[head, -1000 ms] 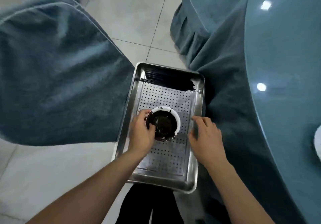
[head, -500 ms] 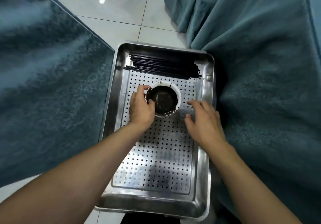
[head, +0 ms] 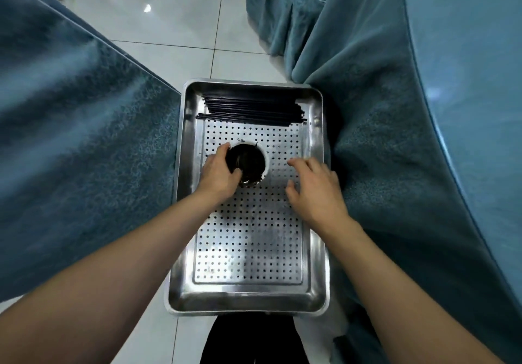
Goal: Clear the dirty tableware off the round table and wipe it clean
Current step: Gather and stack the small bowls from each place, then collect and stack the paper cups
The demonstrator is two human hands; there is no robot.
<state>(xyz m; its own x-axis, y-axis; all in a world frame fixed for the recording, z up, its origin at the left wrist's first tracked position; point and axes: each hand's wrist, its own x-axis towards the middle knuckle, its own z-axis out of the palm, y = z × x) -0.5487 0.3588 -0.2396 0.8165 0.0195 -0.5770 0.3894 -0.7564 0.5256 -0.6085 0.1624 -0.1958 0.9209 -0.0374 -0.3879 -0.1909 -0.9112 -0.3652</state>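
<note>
Our left hand (head: 219,174) grips the bowl (head: 248,163); our right hand (head: 313,188) stays loose beside it. We should set it flat in the tray (head: 183,222), near the chopsticks (head: 251,111)

Glossy white floor tiles (head: 169,24) with thin grout lines reflect a ceiling light, flanked by furniture draped in teal plush covers (head: 70,137) on both sides.

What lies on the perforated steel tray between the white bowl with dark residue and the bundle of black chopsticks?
Head view: only bare perforated steel tray separates the white bowl from the black chopsticks.
</note>
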